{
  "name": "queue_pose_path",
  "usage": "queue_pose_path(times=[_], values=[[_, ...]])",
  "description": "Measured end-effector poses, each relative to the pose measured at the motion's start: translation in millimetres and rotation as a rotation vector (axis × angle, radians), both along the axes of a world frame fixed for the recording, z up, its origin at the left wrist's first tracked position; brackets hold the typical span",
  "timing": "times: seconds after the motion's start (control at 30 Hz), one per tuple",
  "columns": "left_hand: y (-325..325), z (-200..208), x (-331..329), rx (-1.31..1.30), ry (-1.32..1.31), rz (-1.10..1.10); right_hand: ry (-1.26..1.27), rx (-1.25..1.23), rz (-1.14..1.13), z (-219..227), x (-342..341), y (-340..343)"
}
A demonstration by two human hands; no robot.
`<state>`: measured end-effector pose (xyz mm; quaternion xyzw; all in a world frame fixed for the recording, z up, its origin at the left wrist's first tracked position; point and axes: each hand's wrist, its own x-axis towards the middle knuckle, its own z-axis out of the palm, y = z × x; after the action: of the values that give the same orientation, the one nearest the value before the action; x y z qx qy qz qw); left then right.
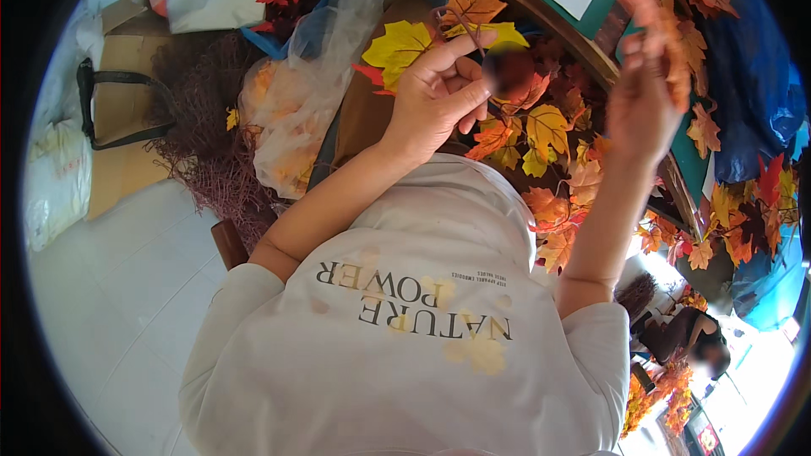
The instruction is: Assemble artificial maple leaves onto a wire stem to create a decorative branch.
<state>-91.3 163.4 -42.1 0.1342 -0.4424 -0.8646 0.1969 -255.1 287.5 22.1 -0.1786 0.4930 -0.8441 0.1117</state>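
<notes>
Your left hand (443, 95) pinches a stem (467, 25), likely to attach leaves (395, 49); bring your right hand (642, 114), its blurred grip unclear, nearer.

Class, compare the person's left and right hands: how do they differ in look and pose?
Look: the left hand shows fairly sharply; the right hand is blurred.
Pose: the left hand's fingers are visibly curled; the right hand's are too smeared to read.
Surroundings: the left hand is beside a yellow leaf; the right hand is at orange leaves.
Shared: both are bare.
</notes>
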Motion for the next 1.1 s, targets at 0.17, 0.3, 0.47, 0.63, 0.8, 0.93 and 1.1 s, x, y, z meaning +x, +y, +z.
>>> queue_pose_path(times=[0.17, 0.3, 0.47, 0.63, 0.8, 0.93, 1.1], values=[[0.6, 9.9, 4.7, 0.005, -0.006, 0.005, -0.251, 0.104, -0.019, -53.3, 74.1, -18.6], [-3.2, 7.9, 5.7, -0.024, -0.040, -0.057, -0.494, -0.001, 0.011, -66.1, 79.3, -20.3], [-3.8, -2.5, 5.6, 0.008, -0.058, 0.004, -0.438, 0.042, 0.067, -70.7, 86.9, -19.3], [-2.6, -8.9, 5.8, 0.003, -0.073, 0.002, -0.478, -0.024, 0.102, -80.8, 94.9, -24.6], [-1.5, -9.4, 5.7, 0.019, -0.089, 0.019, -0.521, -0.038, 0.120, -81.2, 95.9, -26.9], [-0.2, -8.0, 5.2, 0.020, -0.097, 0.003, -0.540, -0.041, 0.089, -81.5, 96.1, -28.2], [-0.8, -9.2, 4.2, 0.024, -0.093, 0.000, -0.509, -0.025, 0.109, -87.9, 96.9, -29.3]])
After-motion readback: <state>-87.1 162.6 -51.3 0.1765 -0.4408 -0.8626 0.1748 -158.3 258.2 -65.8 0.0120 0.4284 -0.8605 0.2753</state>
